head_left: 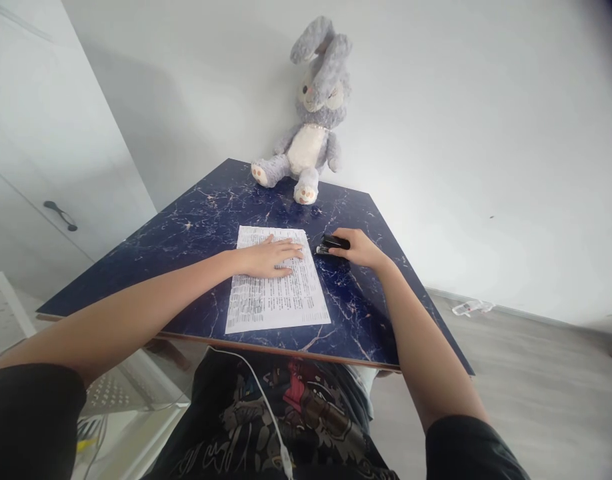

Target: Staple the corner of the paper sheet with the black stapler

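Observation:
A printed sheet of paper [286, 303] lies on the dark blue marbled table [186, 223]; I cannot tell whether it is one sheet or several. My left hand [269, 258] rests flat on the upper part of the paper, fingers spread and pointing right. Just to the right of the paper, my right hand [359, 248] is wrapped round a black stapler [335, 241]. The stapler's front end points left, close to the paper's right edge. Part of the stapler is hidden by the fingers.
A grey plush rabbit [311, 147] sits at the table's back against the wall. A white cabinet with a dark handle [61, 216] stands at the left. A white cable [266, 400] hangs over my shirt. A small clear package [472, 307] lies on the floor at right.

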The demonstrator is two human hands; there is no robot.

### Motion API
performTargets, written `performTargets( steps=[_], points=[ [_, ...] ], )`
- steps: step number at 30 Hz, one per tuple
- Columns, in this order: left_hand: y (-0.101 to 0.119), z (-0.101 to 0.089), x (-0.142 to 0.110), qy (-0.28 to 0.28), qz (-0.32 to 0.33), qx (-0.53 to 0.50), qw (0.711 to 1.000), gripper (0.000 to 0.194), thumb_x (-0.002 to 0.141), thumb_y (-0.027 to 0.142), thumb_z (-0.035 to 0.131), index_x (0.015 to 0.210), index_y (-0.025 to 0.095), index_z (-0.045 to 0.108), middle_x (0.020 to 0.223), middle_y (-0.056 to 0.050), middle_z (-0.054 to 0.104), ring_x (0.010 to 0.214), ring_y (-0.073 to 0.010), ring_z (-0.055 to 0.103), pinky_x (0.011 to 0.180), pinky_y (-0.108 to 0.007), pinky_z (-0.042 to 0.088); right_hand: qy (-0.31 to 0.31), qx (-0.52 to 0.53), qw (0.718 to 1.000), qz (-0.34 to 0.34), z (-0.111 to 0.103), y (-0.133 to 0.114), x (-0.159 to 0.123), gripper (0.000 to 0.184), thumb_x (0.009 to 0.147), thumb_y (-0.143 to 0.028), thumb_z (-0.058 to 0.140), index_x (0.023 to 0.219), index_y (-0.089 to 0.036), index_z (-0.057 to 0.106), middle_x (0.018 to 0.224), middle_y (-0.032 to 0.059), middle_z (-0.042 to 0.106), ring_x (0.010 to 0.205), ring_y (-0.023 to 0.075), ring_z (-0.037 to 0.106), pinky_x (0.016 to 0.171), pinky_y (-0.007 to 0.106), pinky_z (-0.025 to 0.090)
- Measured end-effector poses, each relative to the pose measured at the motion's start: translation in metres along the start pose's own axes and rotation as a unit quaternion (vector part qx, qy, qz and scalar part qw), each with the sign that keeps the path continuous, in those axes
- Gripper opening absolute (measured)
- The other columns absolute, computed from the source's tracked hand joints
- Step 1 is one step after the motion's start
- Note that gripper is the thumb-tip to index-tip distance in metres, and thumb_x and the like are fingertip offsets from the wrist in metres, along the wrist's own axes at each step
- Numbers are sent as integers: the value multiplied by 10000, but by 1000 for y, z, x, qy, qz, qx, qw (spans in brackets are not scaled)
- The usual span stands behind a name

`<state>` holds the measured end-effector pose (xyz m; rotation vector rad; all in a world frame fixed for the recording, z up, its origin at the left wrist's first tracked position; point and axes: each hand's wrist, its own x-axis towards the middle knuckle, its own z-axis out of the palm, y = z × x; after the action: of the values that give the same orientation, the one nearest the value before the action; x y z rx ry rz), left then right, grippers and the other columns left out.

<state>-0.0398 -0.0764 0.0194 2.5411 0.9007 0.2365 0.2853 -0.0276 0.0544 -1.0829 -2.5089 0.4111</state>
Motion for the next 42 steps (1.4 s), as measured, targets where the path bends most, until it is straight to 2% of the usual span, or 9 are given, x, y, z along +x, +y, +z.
performTargets(
  steps=[3,9,13,19,24,26,31,36,42],
  points=[
    [2,0,-1,1,14,-4,1000,559,1003,530,589,1540,380,550,1734,-9,363,1641,-338,216,1324,-576,60,33,-30,999,-4,4,-4,2,167,876,-347,708,841,-201,633,845,40,649,754,202,568,715,353,396],
    [1,0,-1,6,26,11,1000,589,1003,502,595,1579,429,500,1742,1,348,1626,-342,255,1323,-560,94,-16,27,999,-25,9,-19,6,230,895,-407,700,848,-203,605,843,26,634,762,196,557,721,342,382],
    [1,-1,-1,7,32,39,999,586,1008,513,576,1583,429,503,1739,-14,350,1579,-352,343,1315,-563,131,-43,71,997,6,6,-20,5,252,889,-435,689,854,-201,604,833,10,631,757,187,546,716,333,366],
    [3,-3,-3,-13,31,84,996,553,1044,540,504,1584,417,496,1765,-16,283,1599,-338,295,1307,-571,114,-50,55,997,38,-2,-13,0,254,894,-442,670,898,-192,625,861,21,642,766,187,542,729,339,345],
    [4,-3,-1,31,33,77,996,415,1050,524,508,1356,296,671,1690,-71,426,1536,-332,395,1273,-516,222,-91,32,995,6,-9,-12,-3,284,904,-469,675,876,-199,593,858,14,621,777,182,529,730,327,333],
    [2,-1,1,50,38,80,995,384,1068,486,483,1303,256,680,1656,-93,472,1514,-318,422,1245,-480,272,-119,36,992,-16,-11,-16,-3,305,917,-485,676,867,-201,576,848,6,606,756,171,514,718,320,329],
    [-1,4,8,55,88,81,991,417,1087,304,407,1461,288,589,1607,-60,539,1494,-268,455,1219,-455,290,-181,70,977,-84,-7,-32,-1,278,938,-459,677,895,-205,573,879,11,610,779,171,522,725,313,350],
    [2,3,9,70,99,69,990,308,1044,320,487,1257,232,691,1407,-112,669,1273,-288,608,1071,-427,412,-180,85,974,-104,-3,-39,0,264,946,-439,676,883,-206,568,869,9,601,778,173,519,726,315,364],
    [2,2,7,78,109,77,988,249,1055,312,471,1196,231,660,1338,-107,692,1213,-279,623,1033,-411,404,-174,80,975,-115,-1,-37,0,263,945,-443,681,899,-205,580,892,12,604,785,173,508,726,317,352]
  ],
)
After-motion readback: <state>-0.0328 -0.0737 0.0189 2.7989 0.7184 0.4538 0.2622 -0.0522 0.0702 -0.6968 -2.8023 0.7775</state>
